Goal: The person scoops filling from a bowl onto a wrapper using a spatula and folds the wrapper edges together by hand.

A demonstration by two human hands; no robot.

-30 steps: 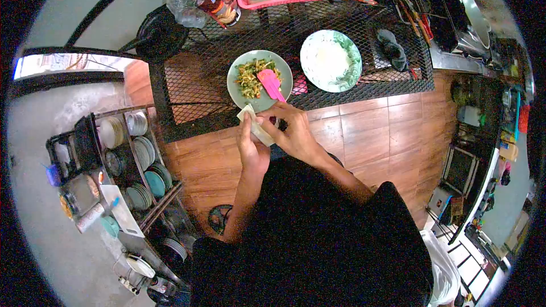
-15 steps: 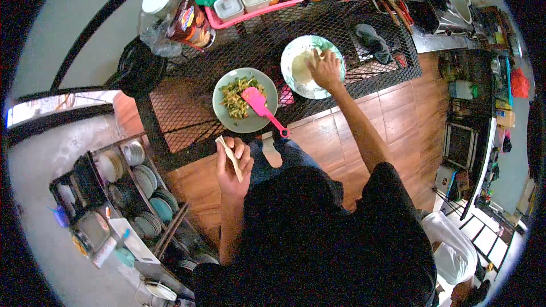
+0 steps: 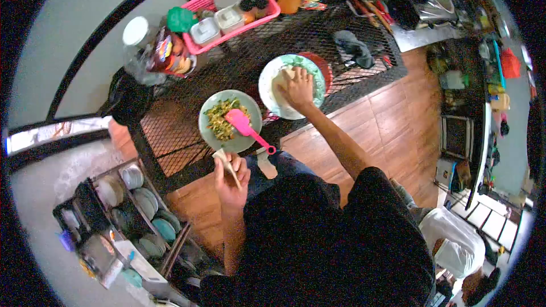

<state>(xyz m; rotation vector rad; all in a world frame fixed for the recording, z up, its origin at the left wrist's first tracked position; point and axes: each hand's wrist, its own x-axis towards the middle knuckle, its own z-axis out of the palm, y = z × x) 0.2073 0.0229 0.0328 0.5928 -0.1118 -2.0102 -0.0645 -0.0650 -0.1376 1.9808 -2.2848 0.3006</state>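
My left hand (image 3: 232, 189) is closed around a thin, pale folded wrapper (image 3: 227, 166), held upright in front of the grey-green bowl (image 3: 251, 108). Chopped vegetable filling (image 3: 218, 118) lies in that bowl, with a pink spatula (image 3: 242, 123) resting on it and its handle over the rim. Over the white plate with a green-patterned rim (image 3: 265, 79), my right hand (image 3: 300, 91) reaches down with fingers spread. Its fingertips touch the pale, flat stack (image 3: 280, 86) on the plate; what lies beneath them is partly hidden.
Both dishes stand on a black mesh table (image 3: 170, 153). Behind them are a pink basket (image 3: 239, 30) of containers, a snack pouch (image 3: 170, 57) and an orange jug (image 3: 290, 0). A dark cloth (image 3: 355, 48) lies to the right. A dish rack (image 3: 151, 210) stands at lower left.
The view has shifted, so the table things appear lower and further left. My right hand stays over the plate with its fingers moved on the stack. My left hand keeps hold of the wrapper.
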